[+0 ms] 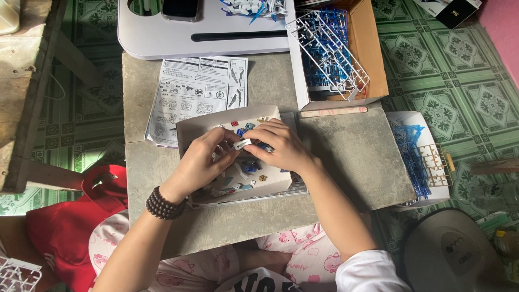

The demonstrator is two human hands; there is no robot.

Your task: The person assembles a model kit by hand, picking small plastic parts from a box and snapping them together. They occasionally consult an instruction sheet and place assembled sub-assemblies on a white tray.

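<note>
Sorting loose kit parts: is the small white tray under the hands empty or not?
Not empty. The white tray holds scattered small blue, red and white pieces beneath both hands.

Soft, even daylight fills the frame, brightest on the white lap desk (162, 38) at the top and the pale strip at upper left. Shadows are faint, pooling under the hands. Focus is sharp centrally; the corners bend slightly, perhaps from a wide lens.

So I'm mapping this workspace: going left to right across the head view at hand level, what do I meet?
Red bag → left hand → small white part → right hand → bare concrete tabletop → blue parts runner
</note>
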